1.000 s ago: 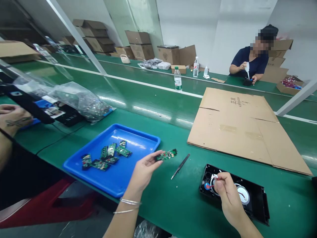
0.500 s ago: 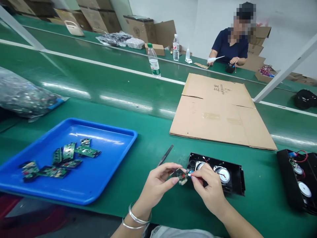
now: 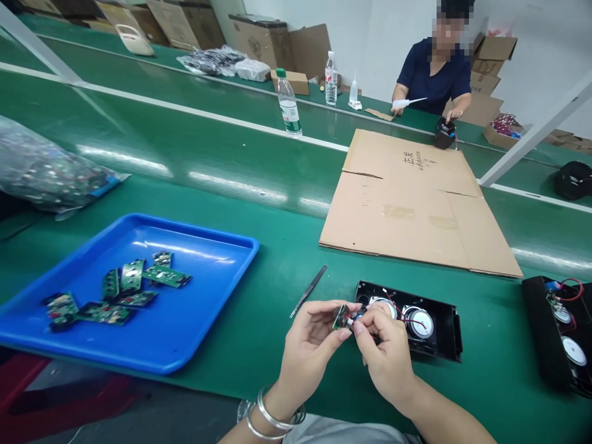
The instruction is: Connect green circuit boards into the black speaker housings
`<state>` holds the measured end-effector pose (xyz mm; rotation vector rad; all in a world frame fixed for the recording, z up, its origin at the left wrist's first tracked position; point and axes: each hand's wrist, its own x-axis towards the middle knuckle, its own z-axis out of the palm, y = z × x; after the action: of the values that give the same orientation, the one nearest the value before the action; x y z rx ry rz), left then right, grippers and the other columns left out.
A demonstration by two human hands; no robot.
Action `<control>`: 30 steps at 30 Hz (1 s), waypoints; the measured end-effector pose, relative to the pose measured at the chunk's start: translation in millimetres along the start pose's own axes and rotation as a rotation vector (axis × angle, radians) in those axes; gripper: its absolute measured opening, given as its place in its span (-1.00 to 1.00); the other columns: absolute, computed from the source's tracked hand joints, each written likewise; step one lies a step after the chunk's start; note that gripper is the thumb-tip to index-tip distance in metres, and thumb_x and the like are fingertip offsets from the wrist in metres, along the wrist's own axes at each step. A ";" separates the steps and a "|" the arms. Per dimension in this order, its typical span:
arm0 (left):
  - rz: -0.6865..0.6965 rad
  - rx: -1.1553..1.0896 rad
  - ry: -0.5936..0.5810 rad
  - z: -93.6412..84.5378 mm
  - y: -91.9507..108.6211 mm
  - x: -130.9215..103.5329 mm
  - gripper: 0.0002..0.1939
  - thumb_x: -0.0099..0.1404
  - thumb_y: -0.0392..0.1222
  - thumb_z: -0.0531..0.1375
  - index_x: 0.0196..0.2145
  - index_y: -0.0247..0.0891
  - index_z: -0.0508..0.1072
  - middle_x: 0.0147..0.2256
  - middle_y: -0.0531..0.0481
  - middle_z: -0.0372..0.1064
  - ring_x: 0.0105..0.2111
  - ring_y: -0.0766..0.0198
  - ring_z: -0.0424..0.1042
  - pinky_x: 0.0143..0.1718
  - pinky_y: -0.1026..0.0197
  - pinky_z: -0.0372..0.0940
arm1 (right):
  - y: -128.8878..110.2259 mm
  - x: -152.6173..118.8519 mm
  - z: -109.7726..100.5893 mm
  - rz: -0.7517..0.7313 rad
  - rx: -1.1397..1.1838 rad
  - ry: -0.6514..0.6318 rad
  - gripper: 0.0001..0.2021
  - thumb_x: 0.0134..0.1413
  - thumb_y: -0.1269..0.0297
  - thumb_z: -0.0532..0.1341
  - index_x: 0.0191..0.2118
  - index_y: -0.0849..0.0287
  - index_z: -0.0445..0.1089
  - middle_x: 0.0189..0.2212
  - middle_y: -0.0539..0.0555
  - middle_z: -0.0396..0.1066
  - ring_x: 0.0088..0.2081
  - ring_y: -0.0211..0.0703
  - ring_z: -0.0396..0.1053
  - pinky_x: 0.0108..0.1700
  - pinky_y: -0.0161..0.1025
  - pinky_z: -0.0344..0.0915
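My left hand (image 3: 308,345) grips a small green circuit board (image 3: 341,317) between thumb and fingers. Against the board's edge, my right hand (image 3: 386,345) pinches a small white wire connector (image 3: 350,322); its fingertips hide much of it, and I cannot tell whether it is seated. Just behind my hands lies a black speaker housing (image 3: 444,333) with two round white-backed speakers (image 3: 419,323), and a thin red wire (image 3: 398,305) rises from it. Tweezers (image 3: 309,291) rest on the green bench to the left of the housing.
A blue tray (image 3: 217,296) at left holds several circuit boards (image 3: 166,275). Beyond are a flattened cardboard sheet (image 3: 407,191), a bottle (image 3: 288,108) and a bag of parts (image 3: 46,166). Another black housing (image 3: 541,339) stands at right. A co-worker (image 3: 432,74) handles a black part (image 3: 444,132) opposite.
My left hand has turned the circuit board more on edge, and my right hand has brought the connector closer against it. The co-worker's black part has shifted nearer to the cardboard.
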<state>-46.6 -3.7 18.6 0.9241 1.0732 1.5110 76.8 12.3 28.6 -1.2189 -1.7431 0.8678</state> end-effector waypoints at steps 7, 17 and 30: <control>0.192 0.046 -0.185 -8.4 -3.7 6.6 -0.71 0.04 -0.30 0.32 -0.22 -0.12 0.53 -0.27 -0.05 0.52 -0.22 0.14 0.49 -0.19 0.17 0.42 | 4.3 -5.2 -1.1 0.294 0.270 -0.145 -0.77 0.06 0.23 0.03 -0.57 0.13 0.13 -0.76 -0.16 0.04 -0.72 -0.41 -0.05 -0.64 -0.38 -0.08; 0.278 0.188 -0.265 -10.1 -3.4 4.4 -0.65 0.06 -0.29 0.31 -0.16 -0.05 0.49 -0.23 -0.03 0.53 -0.20 0.16 0.49 -0.17 0.16 0.43 | -0.3 2.8 -10.8 0.319 0.221 -0.182 -0.83 -0.12 0.29 0.03 -0.63 0.15 0.10 -0.76 -0.16 -0.01 -0.70 -0.43 -0.11 -0.61 -0.39 -0.12; 0.422 0.445 -0.329 -15.7 -4.5 7.6 -0.59 0.08 -0.27 0.30 -0.08 -0.05 0.44 -0.14 -0.02 0.48 -0.19 0.12 0.49 -0.19 0.13 0.46 | -7.1 4.2 -8.4 0.392 0.285 -0.286 -0.82 -0.03 0.37 -0.01 -0.60 0.12 0.02 -0.81 -0.20 0.01 -0.75 -0.44 -0.06 -0.63 -0.41 -0.04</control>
<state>-61.4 1.5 9.6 1.7337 1.0276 1.3972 80.8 15.0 39.3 -1.3092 -1.5428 1.5307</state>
